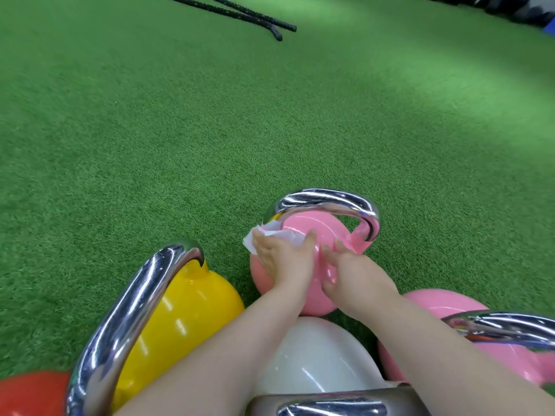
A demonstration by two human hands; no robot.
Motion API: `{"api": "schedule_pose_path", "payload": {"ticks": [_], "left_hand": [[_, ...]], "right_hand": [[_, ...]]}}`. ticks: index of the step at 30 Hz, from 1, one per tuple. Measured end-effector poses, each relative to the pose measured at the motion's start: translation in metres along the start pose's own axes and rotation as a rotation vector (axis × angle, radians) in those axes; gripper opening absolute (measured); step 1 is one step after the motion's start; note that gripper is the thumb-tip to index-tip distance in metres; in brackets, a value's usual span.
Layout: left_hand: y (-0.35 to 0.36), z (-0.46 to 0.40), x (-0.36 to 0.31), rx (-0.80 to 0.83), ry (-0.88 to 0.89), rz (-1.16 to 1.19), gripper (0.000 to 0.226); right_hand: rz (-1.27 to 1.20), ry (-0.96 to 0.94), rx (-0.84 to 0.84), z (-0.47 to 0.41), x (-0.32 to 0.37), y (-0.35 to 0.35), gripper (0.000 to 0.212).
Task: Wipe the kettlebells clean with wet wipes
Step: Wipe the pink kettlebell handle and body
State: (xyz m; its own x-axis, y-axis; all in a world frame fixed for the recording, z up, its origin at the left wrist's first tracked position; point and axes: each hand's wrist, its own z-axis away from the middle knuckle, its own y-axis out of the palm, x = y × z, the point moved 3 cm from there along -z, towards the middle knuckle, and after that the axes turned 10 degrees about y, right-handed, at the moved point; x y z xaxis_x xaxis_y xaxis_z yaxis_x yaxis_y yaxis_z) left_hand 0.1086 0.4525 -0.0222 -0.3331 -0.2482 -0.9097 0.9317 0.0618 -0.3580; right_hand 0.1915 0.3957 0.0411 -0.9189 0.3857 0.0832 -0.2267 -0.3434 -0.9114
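A pink kettlebell (312, 232) with a chrome handle (327, 199) stands on green turf in front of me. My left hand (282, 259) presses a white wet wipe (279, 235) against the kettlebell's upper left side, fingers laid over the wipe. My right hand (348, 268) rests flat on the kettlebell's right side, fingers fairly straight, holding nothing. Nearer to me stand a yellow kettlebell (186, 307), a white kettlebell (318, 361) and a second pink kettlebell (510, 358), each with a chrome handle.
Part of a red kettlebell (33, 394) shows at the lower left corner. Two black battle rope ends (270, 25) lie on the turf far ahead. Dark equipment (510, 10) sits at the top right. Green turf (210, 130) spreads ahead.
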Motion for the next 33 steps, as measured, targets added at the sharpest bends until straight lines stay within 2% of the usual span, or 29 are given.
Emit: {"api": "schedule_pose_path", "payload": {"ticks": [2, 3, 5, 7, 10, 11, 13, 15, 17, 22, 28, 31, 33], "left_hand": [[-0.002, -0.002, 0.004, 0.119, -0.017, 0.122, 0.113], [-0.005, -0.004, 0.008, 0.143, -0.019, 0.232, 0.11], [-0.013, -0.007, 0.019, 0.134, -0.022, 0.395, 0.084], [-0.023, -0.007, 0.028, 0.121, 0.032, 0.448, 0.059], [-0.034, -0.009, 0.033, 0.096, 0.152, 0.438, 0.036], [-0.037, -0.009, 0.032, 0.081, 0.193, 0.405, 0.032], [-0.038, -0.01, 0.03, 0.053, 0.233, 0.293, 0.032], [-0.036, -0.014, 0.03, 0.035, 0.223, 0.21, 0.033], [-0.033, -0.018, 0.03, 0.023, 0.191, 0.172, 0.034], [-0.036, -0.02, 0.026, -0.009, 0.214, 0.142, 0.034], [-0.051, -0.014, -0.01, -0.073, 0.472, 0.092, 0.046], [-0.056, -0.006, -0.031, -0.081, 0.64, 0.057, 0.044], [-0.054, -0.004, -0.044, -0.078, 0.766, 0.002, 0.042]], "right_hand": [[0.019, -0.013, -0.002, 0.001, -0.001, -0.003, 0.06], [0.028, -0.015, 0.008, 0.001, -0.001, -0.003, 0.06], [0.04, -0.013, 0.031, 0.001, 0.0, -0.006, 0.057], [-0.031, 0.025, -0.019, 0.002, 0.005, -0.009, 0.044], [-0.476, 0.149, -0.208, 0.006, 0.02, -0.011, 0.024], [-0.711, 0.204, -0.17, 0.006, 0.027, -0.008, 0.023], [-1.221, 0.26, 0.085, 0.005, 0.047, 0.003, 0.025], [-1.508, 0.268, 0.284, 0.002, 0.063, 0.008, 0.031], [-1.594, 0.24, 0.343, -0.006, 0.073, 0.01, 0.041], [-1.616, 0.183, 0.288, -0.018, 0.076, 0.013, 0.05], [-1.721, 0.128, 0.349, -0.019, 0.061, -0.007, 0.063], [-1.938, 0.136, 0.422, -0.009, 0.054, -0.018, 0.062], [-2.2, 0.207, 0.489, -0.003, 0.049, -0.022, 0.057]]}}
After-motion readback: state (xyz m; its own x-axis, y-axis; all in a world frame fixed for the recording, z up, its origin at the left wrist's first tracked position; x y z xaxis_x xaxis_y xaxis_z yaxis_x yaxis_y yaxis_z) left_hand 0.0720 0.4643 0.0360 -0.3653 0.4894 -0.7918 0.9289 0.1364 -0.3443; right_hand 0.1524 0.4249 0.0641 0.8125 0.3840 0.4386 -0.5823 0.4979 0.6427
